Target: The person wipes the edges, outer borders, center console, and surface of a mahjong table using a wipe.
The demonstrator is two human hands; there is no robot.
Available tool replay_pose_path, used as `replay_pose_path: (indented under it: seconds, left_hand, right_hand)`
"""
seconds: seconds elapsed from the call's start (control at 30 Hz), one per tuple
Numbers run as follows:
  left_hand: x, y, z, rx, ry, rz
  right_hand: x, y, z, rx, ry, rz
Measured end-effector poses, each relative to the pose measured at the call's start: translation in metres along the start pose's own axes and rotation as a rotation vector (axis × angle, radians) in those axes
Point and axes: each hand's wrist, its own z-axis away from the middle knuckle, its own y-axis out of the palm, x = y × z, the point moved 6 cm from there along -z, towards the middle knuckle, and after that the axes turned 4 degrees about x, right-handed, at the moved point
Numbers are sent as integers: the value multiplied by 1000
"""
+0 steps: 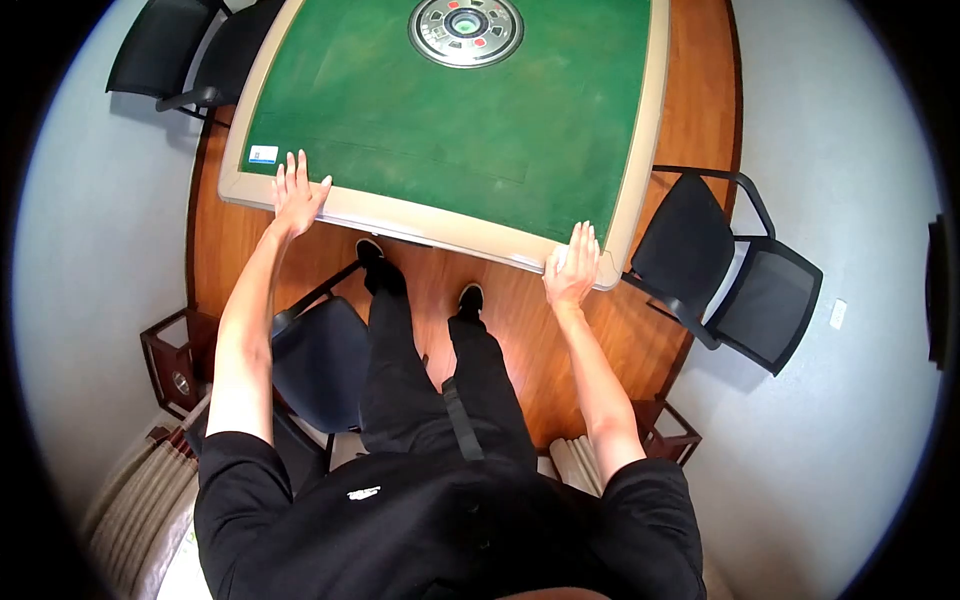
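A square table with a green top (440,130) and a beige rim stands in front of me. My left hand (298,197) lies on the rim near its front left corner, fingers spread and reaching onto the green surface. On the rim close to the front right corner rests my right hand (573,264), flat, with its fingers stretched out side by side. Neither hand holds anything. A small white and blue label (263,154) is on the green top just beyond my left fingertips. Set in the table's middle is a round silver panel (466,30).
Black chairs stand at the right (765,300) and at the upper left (165,48). Another dark chair (322,365) is beside my legs on the left. Small dark wooden stands are at the lower left (185,365) and lower right (672,432).
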Motion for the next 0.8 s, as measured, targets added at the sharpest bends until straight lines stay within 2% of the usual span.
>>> replay_pose_path:
  seconds: [0.33,0.47,0.7,0.8]
  left_hand:
    - [-2,-1,-5,13,1,0]
    - [0,0,-3,35,11,3]
    - [-9,1,2,-94,95,12]
    - [-16,-1,7,-164,124,26]
  right_hand:
    - [5,2,0,-30,43,55]
    - [15,8,-3,-59,155,99]
    - [37,18,1,-112,225,73]
    - [79,32,-6,-123,205,45]
